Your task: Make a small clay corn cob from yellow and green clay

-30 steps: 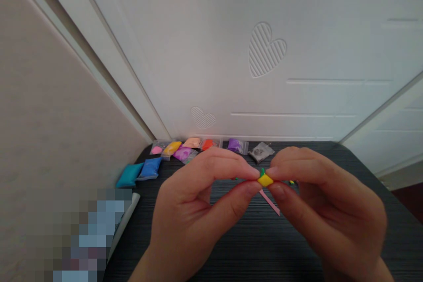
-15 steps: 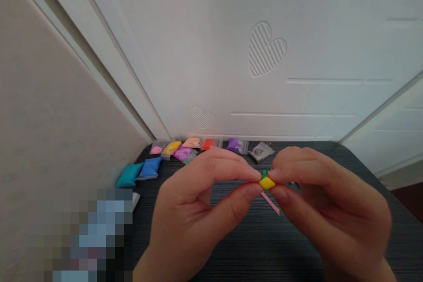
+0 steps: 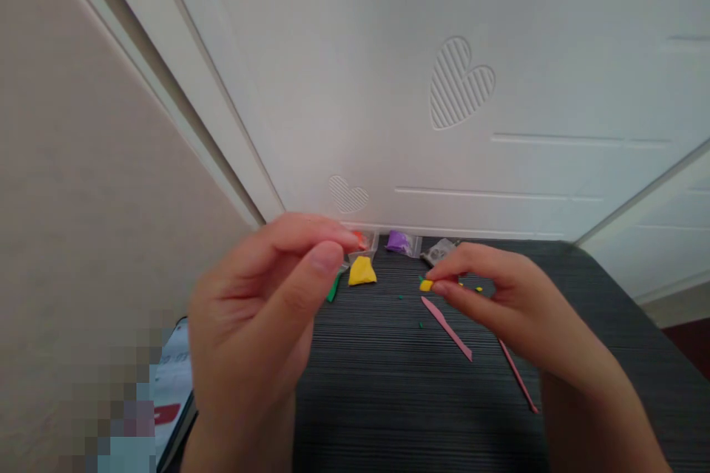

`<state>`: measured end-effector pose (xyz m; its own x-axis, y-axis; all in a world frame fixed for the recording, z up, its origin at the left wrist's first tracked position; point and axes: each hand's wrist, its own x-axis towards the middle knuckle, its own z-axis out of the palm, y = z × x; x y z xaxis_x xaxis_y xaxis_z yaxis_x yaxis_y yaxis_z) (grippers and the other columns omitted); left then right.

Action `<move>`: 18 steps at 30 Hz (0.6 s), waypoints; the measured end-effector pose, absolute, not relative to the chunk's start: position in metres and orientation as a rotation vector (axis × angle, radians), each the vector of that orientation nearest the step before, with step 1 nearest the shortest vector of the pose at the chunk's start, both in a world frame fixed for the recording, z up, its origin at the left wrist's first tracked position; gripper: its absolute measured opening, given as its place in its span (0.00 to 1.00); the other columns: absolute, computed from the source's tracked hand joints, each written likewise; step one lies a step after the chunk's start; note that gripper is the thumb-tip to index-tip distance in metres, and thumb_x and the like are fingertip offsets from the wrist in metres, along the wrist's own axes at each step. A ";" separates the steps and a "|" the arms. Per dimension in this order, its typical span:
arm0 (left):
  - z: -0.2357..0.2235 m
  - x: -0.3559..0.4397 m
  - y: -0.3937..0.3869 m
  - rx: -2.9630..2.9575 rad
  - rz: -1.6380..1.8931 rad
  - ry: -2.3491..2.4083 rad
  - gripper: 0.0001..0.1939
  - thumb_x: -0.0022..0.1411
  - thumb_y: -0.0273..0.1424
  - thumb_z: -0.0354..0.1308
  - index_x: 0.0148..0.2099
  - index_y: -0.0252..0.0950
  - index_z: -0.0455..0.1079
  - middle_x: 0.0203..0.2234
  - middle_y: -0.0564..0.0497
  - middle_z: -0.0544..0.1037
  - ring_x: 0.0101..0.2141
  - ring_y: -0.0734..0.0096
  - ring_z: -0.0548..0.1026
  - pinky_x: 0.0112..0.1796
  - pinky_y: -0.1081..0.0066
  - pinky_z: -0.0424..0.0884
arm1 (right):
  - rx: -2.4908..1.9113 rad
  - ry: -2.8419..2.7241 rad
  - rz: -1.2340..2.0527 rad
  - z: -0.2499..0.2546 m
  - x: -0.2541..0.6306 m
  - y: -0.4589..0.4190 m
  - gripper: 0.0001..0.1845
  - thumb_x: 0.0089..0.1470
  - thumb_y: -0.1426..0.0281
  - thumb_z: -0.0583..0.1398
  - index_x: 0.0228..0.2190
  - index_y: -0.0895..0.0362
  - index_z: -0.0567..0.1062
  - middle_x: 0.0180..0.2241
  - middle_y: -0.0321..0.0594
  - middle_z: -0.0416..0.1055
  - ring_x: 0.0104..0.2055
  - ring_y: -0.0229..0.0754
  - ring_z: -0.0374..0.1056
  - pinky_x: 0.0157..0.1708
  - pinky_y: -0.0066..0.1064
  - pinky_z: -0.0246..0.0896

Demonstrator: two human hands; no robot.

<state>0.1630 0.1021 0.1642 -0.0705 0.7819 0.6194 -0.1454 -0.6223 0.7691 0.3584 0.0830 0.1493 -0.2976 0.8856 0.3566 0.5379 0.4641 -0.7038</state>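
Observation:
My right hand (image 3: 499, 295) pinches a small yellow clay piece (image 3: 426, 285) between thumb and forefinger, low over the dark striped table (image 3: 388, 369). My left hand (image 3: 260, 310) is raised nearer the camera, thumb and forefinger close together, and I cannot make out anything between them. A larger yellow clay lump (image 3: 362, 271) lies on the table behind the left fingertips, with a green strip (image 3: 334, 287) beside it. A pink modelling tool (image 3: 447, 327) lies under my right hand.
Clay bags stand along the table's back edge: red (image 3: 362, 239), purple (image 3: 398, 242) and grey (image 3: 439, 251). A second thin pink tool (image 3: 517, 375) lies at the right. Green crumbs (image 3: 400, 298) dot the table. White panelled doors with heart reliefs (image 3: 460, 81) rise behind.
The hands have parted. The right hand took the yellow piece down towards the table; the left hand drew back to the left and rose. The view shifted left, hiding the left row of bags.

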 end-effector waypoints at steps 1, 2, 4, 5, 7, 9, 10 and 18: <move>0.166 0.160 0.104 1.507 1.797 0.675 0.06 0.54 0.26 0.54 0.30 0.39 0.73 0.26 0.52 0.74 0.30 0.72 0.71 0.34 0.70 0.70 | -1.226 -2.025 0.660 0.143 0.358 0.090 0.06 0.51 0.70 0.56 0.32 0.54 0.73 0.31 0.34 0.70 0.33 0.35 0.65 0.32 0.26 0.58; 0.167 0.157 0.106 1.486 1.819 0.646 0.07 0.54 0.25 0.54 0.30 0.38 0.73 0.26 0.52 0.74 0.29 0.72 0.71 0.33 0.70 0.70 | -1.263 -2.074 0.709 0.136 0.356 0.097 0.07 0.51 0.70 0.55 0.32 0.54 0.73 0.31 0.35 0.71 0.33 0.35 0.65 0.33 0.26 0.58; 0.169 0.154 0.108 1.459 1.835 0.591 0.07 0.53 0.24 0.54 0.29 0.35 0.73 0.25 0.52 0.74 0.28 0.72 0.71 0.31 0.71 0.70 | -1.313 -2.179 0.759 0.118 0.351 0.111 0.08 0.51 0.70 0.55 0.32 0.55 0.74 0.29 0.35 0.70 0.31 0.35 0.64 0.32 0.27 0.56; 0.170 0.152 0.108 1.447 1.839 0.572 0.07 0.53 0.24 0.54 0.29 0.34 0.73 0.25 0.52 0.74 0.27 0.72 0.72 0.30 0.70 0.70 | -1.329 -2.238 0.805 0.108 0.348 0.117 0.09 0.51 0.69 0.55 0.32 0.55 0.74 0.29 0.35 0.70 0.31 0.35 0.64 0.31 0.26 0.56; 0.170 0.151 0.108 1.433 1.848 0.561 0.06 0.52 0.23 0.54 0.29 0.33 0.73 0.24 0.51 0.75 0.27 0.71 0.72 0.30 0.70 0.70 | -1.335 -2.337 0.913 0.087 0.340 0.126 0.09 0.50 0.68 0.56 0.31 0.55 0.75 0.27 0.35 0.71 0.29 0.35 0.63 0.30 0.25 0.55; 0.170 0.151 0.107 1.417 1.862 0.577 0.06 0.52 0.23 0.54 0.28 0.32 0.73 0.24 0.51 0.74 0.27 0.71 0.72 0.29 0.70 0.70 | -1.308 -2.431 0.973 0.070 0.334 0.132 0.09 0.49 0.67 0.56 0.31 0.54 0.75 0.27 0.35 0.71 0.29 0.34 0.63 0.29 0.25 0.53; 0.170 0.150 0.107 1.415 1.862 0.588 0.06 0.52 0.23 0.54 0.28 0.33 0.73 0.24 0.51 0.74 0.28 0.71 0.72 0.29 0.70 0.69 | -1.297 -2.470 0.980 0.063 0.331 0.133 0.09 0.49 0.66 0.56 0.31 0.53 0.75 0.27 0.34 0.71 0.28 0.34 0.63 0.28 0.24 0.53; 0.171 0.144 0.108 1.426 1.830 0.597 0.07 0.53 0.23 0.54 0.29 0.34 0.73 0.23 0.52 0.74 0.28 0.72 0.71 0.30 0.72 0.68 | -1.358 -2.619 0.963 0.043 0.326 0.137 0.08 0.49 0.67 0.56 0.31 0.51 0.75 0.31 0.32 0.73 0.33 0.36 0.65 0.36 0.27 0.53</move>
<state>0.1440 0.1080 0.1710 -0.1194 0.7758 0.6196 -0.2613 -0.6266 0.7342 0.3261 0.1374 0.0431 -0.6162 0.7505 -0.2390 0.7266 0.4245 -0.5402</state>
